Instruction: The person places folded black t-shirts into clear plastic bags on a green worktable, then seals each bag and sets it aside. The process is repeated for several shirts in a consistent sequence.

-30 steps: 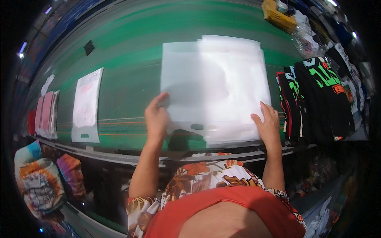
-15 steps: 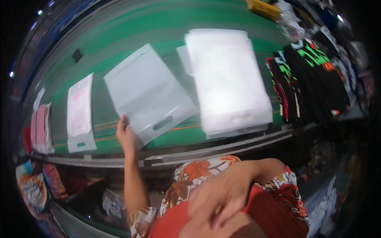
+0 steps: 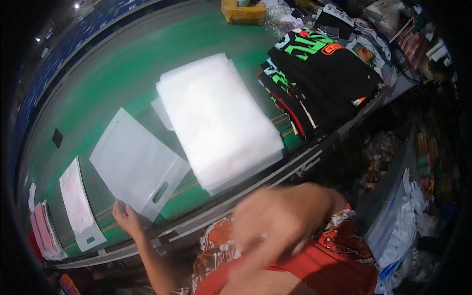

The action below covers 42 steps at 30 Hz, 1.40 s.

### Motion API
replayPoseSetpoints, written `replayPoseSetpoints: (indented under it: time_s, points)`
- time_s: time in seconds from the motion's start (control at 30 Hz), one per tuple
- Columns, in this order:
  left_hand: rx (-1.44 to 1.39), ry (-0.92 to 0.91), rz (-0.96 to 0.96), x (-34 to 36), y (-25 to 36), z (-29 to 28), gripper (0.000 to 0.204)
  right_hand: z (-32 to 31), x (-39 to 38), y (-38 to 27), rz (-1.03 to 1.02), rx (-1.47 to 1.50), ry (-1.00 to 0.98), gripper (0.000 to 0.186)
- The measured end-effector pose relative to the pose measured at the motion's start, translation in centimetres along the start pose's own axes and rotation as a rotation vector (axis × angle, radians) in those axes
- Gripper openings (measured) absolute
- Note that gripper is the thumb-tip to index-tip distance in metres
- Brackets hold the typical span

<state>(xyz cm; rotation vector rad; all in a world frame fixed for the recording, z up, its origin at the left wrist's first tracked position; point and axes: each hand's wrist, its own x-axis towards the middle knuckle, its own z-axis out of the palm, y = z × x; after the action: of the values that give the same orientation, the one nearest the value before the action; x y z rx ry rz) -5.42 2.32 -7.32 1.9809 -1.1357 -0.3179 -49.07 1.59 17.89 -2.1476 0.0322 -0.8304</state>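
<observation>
A single white plastic bag (image 3: 135, 164) with a cut-out handle lies flat on the green table (image 3: 113, 83). My left hand (image 3: 125, 219) pinches its near corner at the table's front edge. To its right sits a thick stack of white bags (image 3: 219, 120). My right hand (image 3: 280, 221) is blurred, off the table and close to my chest, fingers apart and holding nothing. It hangs just below the stack's near edge.
A pile of folded black shirts with green and red prints (image 3: 319, 73) lies right of the stack. At the left end lie a narrow white bag (image 3: 78, 206) and pink packets (image 3: 44, 231). A yellow box (image 3: 241, 12) sits at the far edge. White bags and clutter fill the floor at right.
My left hand has slid one bag leftward off the stack and holds its corner. My right hand left the stack and drew back toward my chest.
</observation>
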Motion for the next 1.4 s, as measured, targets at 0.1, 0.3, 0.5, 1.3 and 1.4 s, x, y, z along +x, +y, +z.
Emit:
replayPoseSetpoints:
  time_s: [0.1,0.3,0.5,1.3,1.4]
  points:
    - [0.428,0.179,0.162,-0.6,5.1,0.6,0.046,-5.7,-5.2,-3.5,0.348,-1.134,0.265,0.033]
    - [-0.116,-0.218,0.393,-3.1,23.2,10.5,0.032,-17.0,-15.9,-5.2,0.945,-1.775,0.479,0.041]
    - [-0.792,-0.781,0.307,-7.8,42.4,23.6,0.021,-17.0,-19.8,-3.7,1.188,-1.46,0.585,0.054]
    - [-0.19,-1.029,0.127,-2.5,54.4,30.6,0.041,-16.6,-21.6,-3.4,0.989,-1.49,0.679,0.051]
    - [-0.353,-1.158,0.087,-1.2,54.0,30.5,0.043,-16.5,-21.5,-3.4,0.974,-1.484,0.688,0.052]
